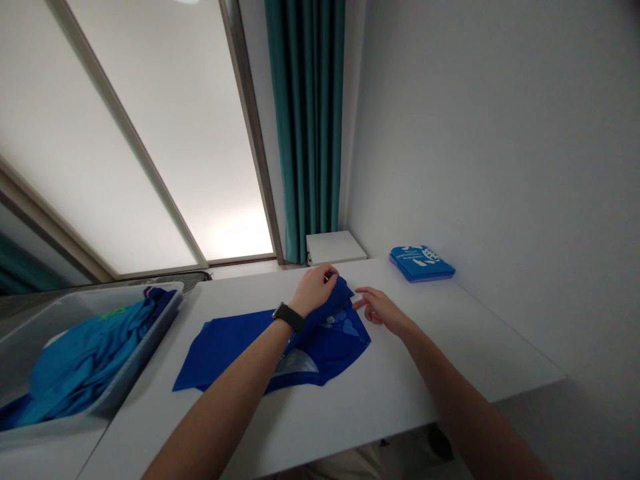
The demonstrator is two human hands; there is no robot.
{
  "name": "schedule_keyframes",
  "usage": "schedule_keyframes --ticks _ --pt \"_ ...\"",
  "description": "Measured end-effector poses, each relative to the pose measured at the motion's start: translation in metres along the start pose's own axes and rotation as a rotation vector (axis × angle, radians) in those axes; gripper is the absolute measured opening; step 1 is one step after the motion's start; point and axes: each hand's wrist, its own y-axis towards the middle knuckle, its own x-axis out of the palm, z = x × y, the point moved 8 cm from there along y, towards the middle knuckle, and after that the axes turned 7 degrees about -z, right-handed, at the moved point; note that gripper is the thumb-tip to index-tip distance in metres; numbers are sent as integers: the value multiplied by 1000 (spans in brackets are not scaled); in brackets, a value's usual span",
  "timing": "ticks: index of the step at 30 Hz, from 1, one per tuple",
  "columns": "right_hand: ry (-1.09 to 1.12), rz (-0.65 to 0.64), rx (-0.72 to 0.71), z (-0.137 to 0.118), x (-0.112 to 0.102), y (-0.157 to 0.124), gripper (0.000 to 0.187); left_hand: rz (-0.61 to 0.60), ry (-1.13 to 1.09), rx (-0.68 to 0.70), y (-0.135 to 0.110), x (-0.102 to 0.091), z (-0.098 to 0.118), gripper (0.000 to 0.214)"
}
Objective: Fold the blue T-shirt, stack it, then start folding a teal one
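Observation:
A dark blue garment (225,343), which looks like a T-shirt with a pale print, lies on the white table (400,373). Part of it is lifted and turned over toward the left. My left hand (315,290), with a black watch (289,317) on its wrist, is closed on the raised blue fabric at the far side. Just right of the garment's edge hovers my right hand (379,309), its index finger stretched out and the others loosely bent, with nothing in it. Whether its fingertips touch the cloth I cannot tell.
A clear plastic bin (173,300) at the left holds crumpled blue clothes (95,357). By the wall at the back right sits a folded blue stack (423,263) with white print. Beyond the table are a white cabinet (336,247) and a green curtain (310,133).

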Motion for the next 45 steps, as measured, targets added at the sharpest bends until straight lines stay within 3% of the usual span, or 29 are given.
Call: schedule_keyframes --ticks 3,7,12,16,22,32,45 --pt "57 -78 96 -3 9 5 34 -28 15 27 -9 9 11 20" --pt "57 -48 122 -4 6 14 28 -125 95 123 -36 40 37 20" --pt "-35 -12 104 -2 2 25 22 -274 321 338 -80 87 60 20" --pt "-169 9 45 -7 1 32 23 -347 439 546 -107 107 61 24" --pt "-361 30 -90 -13 2 43 29 -303 420 499 -115 107 44 31" --pt "-626 75 -174 -9 -1 61 36 -286 396 475 -118 108 42 27" --pt "-845 121 -216 -15 8 45 30 -279 368 440 -116 109 39 33"
